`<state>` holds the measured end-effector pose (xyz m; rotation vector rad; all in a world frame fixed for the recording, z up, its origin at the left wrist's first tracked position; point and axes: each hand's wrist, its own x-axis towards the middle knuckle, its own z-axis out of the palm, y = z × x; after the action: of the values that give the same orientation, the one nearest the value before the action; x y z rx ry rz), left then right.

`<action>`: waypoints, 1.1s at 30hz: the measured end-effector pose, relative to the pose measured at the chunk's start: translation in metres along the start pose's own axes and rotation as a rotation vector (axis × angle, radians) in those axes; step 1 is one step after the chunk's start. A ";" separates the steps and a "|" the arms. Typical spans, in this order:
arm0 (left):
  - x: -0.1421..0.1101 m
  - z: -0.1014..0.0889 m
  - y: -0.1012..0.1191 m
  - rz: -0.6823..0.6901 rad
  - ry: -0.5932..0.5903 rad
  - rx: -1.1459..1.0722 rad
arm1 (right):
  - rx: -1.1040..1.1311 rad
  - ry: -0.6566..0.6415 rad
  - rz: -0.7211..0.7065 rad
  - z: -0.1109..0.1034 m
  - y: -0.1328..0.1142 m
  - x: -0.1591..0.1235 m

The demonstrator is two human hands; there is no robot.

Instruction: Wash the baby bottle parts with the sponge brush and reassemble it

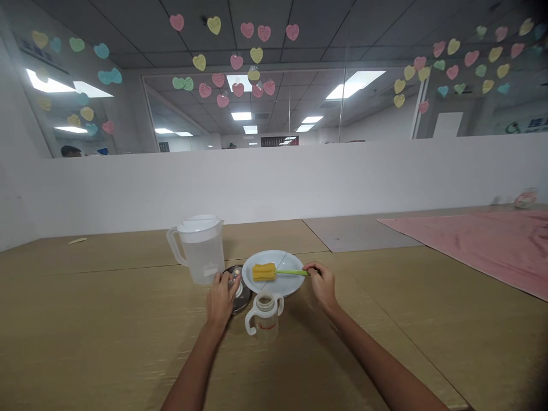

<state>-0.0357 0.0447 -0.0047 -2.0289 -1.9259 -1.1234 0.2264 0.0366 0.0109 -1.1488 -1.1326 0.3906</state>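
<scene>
My right hand (322, 284) pinches the green handle (293, 272) of a sponge bottle brush. Its yellow sponge head (264, 272) lies over the white plate (274, 255). At the left, my left hand (221, 298) reaches over a small round metal dish (245, 298), fingers curled and thumb close to a clear bottle nipple with a white ring (238, 290). What lies between those fingers is hidden. In front of the plate stands an open baby bottle (266, 319) with two white handles and red lettering, upright and without its top.
A translucent lidded pitcher (200, 251) stands behind my left hand. Pink cloth (479, 240) covers the table's right side, near a grey panel (359, 233). A low white wall (274, 188) with glass above closes off the table's back. A flat pale piece (78, 240) lies far left.
</scene>
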 end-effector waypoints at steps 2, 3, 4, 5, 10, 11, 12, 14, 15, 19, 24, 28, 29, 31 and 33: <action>-0.001 0.000 0.000 0.019 0.024 -0.003 | -0.001 -0.004 0.004 0.000 0.000 0.000; -0.001 0.001 0.000 0.025 0.030 -0.006 | -0.002 -0.006 0.007 0.000 0.000 0.000; -0.001 0.001 0.000 0.031 0.034 -0.007 | -0.003 -0.008 0.010 0.000 0.000 0.000; -0.001 0.001 0.000 0.036 0.036 -0.008 | -0.004 -0.008 0.010 0.000 0.000 0.000; -0.001 0.000 -0.001 0.049 0.076 -0.031 | -0.006 0.000 0.002 0.000 0.000 0.000; -0.001 0.000 -0.001 0.051 0.089 -0.042 | -0.006 -0.001 0.002 0.000 -0.001 0.000; -0.001 0.000 -0.001 0.053 0.101 -0.053 | -0.005 -0.002 0.004 0.000 -0.001 0.000; -0.001 -0.001 -0.001 0.054 0.120 -0.079 | -0.004 0.000 0.009 0.000 -0.001 0.000; -0.001 -0.001 0.000 0.053 0.124 -0.096 | -0.004 0.002 0.009 0.000 -0.002 0.000; 0.000 0.001 -0.002 0.059 0.122 -0.190 | -0.001 0.003 0.007 0.000 -0.002 -0.001; 0.002 0.004 -0.005 0.113 0.125 -0.296 | -0.007 -0.005 0.010 0.000 -0.001 0.000; 0.002 0.005 -0.007 0.113 0.130 -0.319 | 0.002 -0.009 0.005 0.000 0.000 0.001; 0.002 0.005 -0.008 0.113 0.129 -0.324 | 0.004 -0.010 0.005 0.000 0.001 0.001; 0.002 0.005 -0.008 0.113 0.124 -0.337 | 0.004 -0.010 0.000 0.000 0.002 0.001; 0.002 0.005 -0.009 0.108 0.125 -0.353 | 0.005 -0.014 -0.011 0.000 0.003 0.001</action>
<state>-0.0419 0.0509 -0.0101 -2.1341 -1.6302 -1.6137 0.2279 0.0383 0.0092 -1.1361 -1.1491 0.3932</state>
